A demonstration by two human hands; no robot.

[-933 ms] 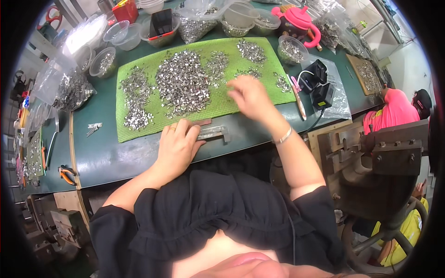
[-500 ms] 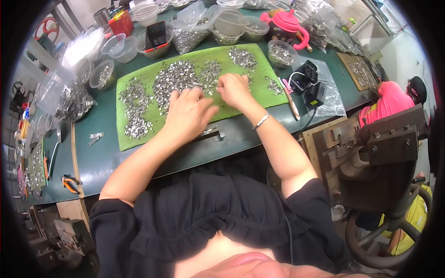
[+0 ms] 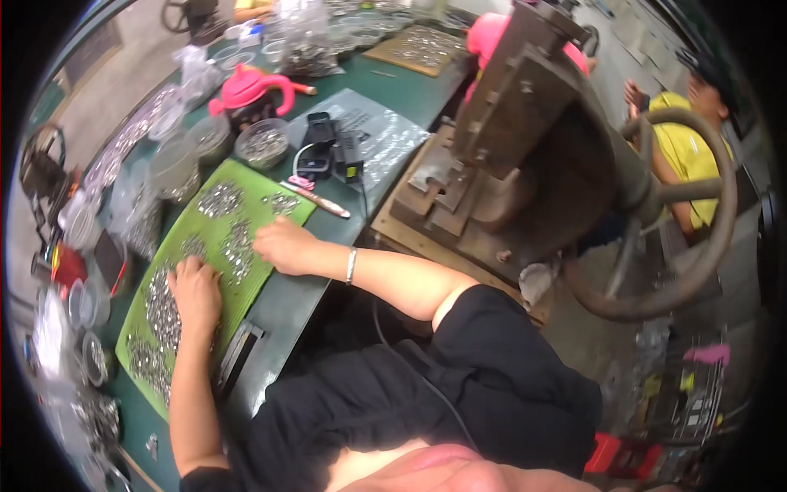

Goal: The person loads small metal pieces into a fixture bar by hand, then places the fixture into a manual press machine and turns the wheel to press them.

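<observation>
Metal pieces (image 3: 162,307) | partly hidden by hands (image 3: 197,293) (image 3: 285,244) | grip: unclear

Metal pieces (image 3: 162,307) too small for exact shapes, partly hidden by the left hand (image 3: 197,297)

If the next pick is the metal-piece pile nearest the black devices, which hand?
Right, probably: right hand is close to that small pile; left hand is farther off, by the large pile.
</observation>
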